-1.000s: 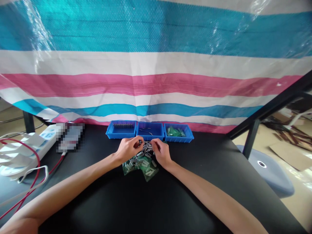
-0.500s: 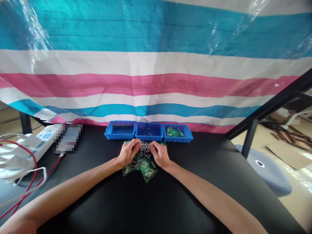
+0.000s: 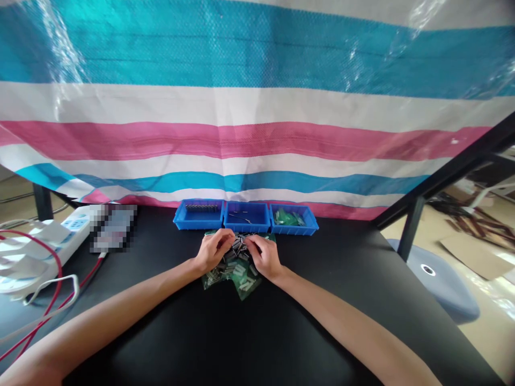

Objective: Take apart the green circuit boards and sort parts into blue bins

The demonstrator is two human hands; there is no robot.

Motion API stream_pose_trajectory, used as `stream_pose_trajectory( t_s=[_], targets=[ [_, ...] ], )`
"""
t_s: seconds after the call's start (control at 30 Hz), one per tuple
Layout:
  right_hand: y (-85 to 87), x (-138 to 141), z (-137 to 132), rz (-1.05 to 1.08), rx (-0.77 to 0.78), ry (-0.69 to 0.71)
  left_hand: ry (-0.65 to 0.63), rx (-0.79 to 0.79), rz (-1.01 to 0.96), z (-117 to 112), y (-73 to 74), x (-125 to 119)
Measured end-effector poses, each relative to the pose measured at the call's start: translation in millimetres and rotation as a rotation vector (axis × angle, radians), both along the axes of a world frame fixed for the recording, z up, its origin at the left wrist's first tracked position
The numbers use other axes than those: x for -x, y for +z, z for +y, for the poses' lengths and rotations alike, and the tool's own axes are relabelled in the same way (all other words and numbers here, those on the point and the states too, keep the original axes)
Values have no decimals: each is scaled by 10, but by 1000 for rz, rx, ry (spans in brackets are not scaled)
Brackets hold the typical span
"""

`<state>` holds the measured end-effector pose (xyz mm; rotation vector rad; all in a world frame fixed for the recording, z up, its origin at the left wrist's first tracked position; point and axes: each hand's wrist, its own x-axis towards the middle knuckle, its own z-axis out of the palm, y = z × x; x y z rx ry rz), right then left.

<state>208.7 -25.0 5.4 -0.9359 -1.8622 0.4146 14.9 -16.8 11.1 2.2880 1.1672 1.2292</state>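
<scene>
A heap of small metal pins [image 3: 240, 251] lies on green plastic bags [image 3: 241, 280] in the middle of the black table. My left hand [image 3: 213, 250] rests at the heap's left side, thumb and fingers pinched together. Over the right side, my right hand [image 3: 263, 254] is closed in a pinch as well, its fingertips near the left hand's. Whatever either hand pinches is too small to make out. Just behind them stand three blue bins: the left bin [image 3: 199, 219] has a row of small metal parts, the middle bin [image 3: 257, 220] a few thin dark pieces, the right bin [image 3: 295, 231] green bags.
On the left lie a white power strip [image 3: 74, 228] with plugs, a blurred-out device [image 3: 115, 229] and red and white cables [image 3: 60, 279]. A striped plastic sheet [image 3: 257, 140] hangs behind the bins. Beyond the table's right edge is a grey stool [image 3: 438, 279].
My right fingertips have shifted slightly toward the left hand and the heap. My left hand stays nearly where it was; the bins and bags have not moved.
</scene>
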Motion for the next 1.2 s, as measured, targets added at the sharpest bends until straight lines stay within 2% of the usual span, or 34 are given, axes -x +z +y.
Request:
stream_pose_trajectory(
  t_s=[0.17,0.33,0.53,0.7,0.87,1.07,1.2],
  targets=[
    [3,8,-9,0,-28,17,-29,-181,17,30,-15,1],
    [-40,18,20,-52,-8,23,-15,-264,-19,23,-11,1],
    [-60,15,22,-146,7,58,-69,-263,-69,-3,2,15],
    [-33,16,15,-117,5,26,-88,-120,-155,-47,1,14],
    [-14,14,11,-121,23,14,-29,-21,-194,-68,1,-8],
    [-13,14,4,-96,35,20,31,-147,-58,-20,-40,29],
    [-6,15,1,-85,19,14,-18,-270,-19,14,-53,44]
  ],
)
